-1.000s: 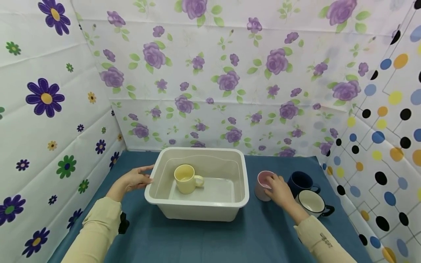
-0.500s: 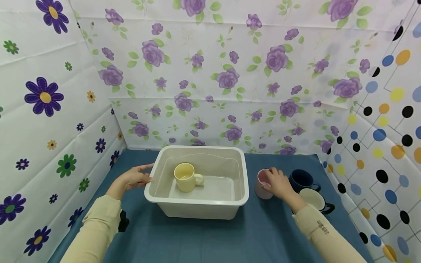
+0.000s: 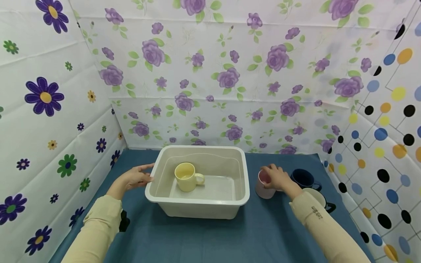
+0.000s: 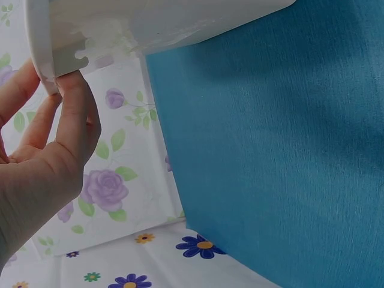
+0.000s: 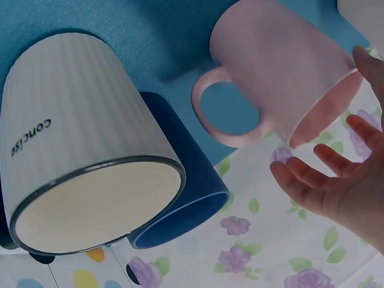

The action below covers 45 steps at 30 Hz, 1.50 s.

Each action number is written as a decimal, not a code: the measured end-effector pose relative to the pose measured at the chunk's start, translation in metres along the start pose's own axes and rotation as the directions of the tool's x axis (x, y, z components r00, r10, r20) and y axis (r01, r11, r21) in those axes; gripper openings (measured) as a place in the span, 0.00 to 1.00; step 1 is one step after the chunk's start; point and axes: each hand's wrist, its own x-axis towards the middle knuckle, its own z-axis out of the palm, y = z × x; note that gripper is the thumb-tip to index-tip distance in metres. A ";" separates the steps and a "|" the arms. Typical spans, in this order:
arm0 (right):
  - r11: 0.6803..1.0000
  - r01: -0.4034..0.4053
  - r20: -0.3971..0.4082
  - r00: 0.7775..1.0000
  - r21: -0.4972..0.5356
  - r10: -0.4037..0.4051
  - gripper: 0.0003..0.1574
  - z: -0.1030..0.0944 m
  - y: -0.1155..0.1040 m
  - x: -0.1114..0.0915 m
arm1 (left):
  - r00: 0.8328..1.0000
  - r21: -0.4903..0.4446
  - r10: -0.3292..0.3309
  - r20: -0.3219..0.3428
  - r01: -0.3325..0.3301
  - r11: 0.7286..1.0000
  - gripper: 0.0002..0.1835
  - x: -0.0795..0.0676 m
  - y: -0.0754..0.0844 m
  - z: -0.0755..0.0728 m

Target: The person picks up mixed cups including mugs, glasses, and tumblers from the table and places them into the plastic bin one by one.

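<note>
My left hand [image 3: 133,178] pinches the left rim of an off-white plastic basin [image 3: 197,209]; the left wrist view shows the fingers [image 4: 73,105] at that rim. Inside the basin, left of its middle, a pale yellow mug [image 3: 185,179] stands upright, handle to the right. Just right of the basin is a pink mug [image 3: 263,190], upright on the table. My right hand [image 3: 277,179] is over its opening, thumb at the rim. In the right wrist view, the fingers [image 5: 303,187] are spread and loosely bent beside the mouth, and the mug's handle [image 5: 231,141] shows.
Behind my right wrist stand a navy mug [image 3: 302,179] and a ribbed white mug [image 5: 72,120] with a dark rim, close together. My right sleeve [image 3: 320,223] partly hides the white one. A blue cloth [image 3: 204,241] covers the table, with patterned sheets around it.
My right hand shifts slightly up and left over the pink mug's mouth, and the sleeve covers more of the white mug. The left hand keeps its place on the basin.
</note>
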 end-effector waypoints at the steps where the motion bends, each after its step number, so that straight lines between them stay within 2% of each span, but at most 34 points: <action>1: 1.000 -0.006 0.018 1.000 0.008 0.006 0.44 -0.001 0.000 0.001 | 1.000 0.001 -0.001 0.000 0.001 1.000 0.42 0.000 0.000 0.000; 10: 0.998 -0.058 0.147 0.988 0.038 0.052 0.51 -0.003 -0.001 0.007 | 1.000 0.008 -0.004 0.003 0.004 1.000 0.43 0.001 0.000 -0.001; 13: 0.997 -0.056 0.166 0.985 0.044 0.048 0.51 -0.001 -0.001 0.010 | 1.000 0.010 -0.006 0.000 0.006 1.000 0.43 0.000 0.000 -0.001; 26: 0.998 0.053 0.062 0.997 -0.022 -0.051 0.46 0.011 0.005 0.011 | 1.000 0.039 -0.008 -0.008 0.008 0.999 0.42 0.002 0.001 -0.002; 35: 0.997 0.064 0.001 0.998 -0.054 -0.064 0.48 0.013 0.006 0.009 | 1.000 0.040 -0.020 -0.011 0.020 0.999 0.42 0.003 0.000 -0.003; 45: 0.996 0.064 -0.096 0.993 -0.069 -0.070 0.47 0.022 0.003 0.000 | 1.000 0.042 0.000 -0.004 0.000 0.999 0.42 -0.001 0.000 0.000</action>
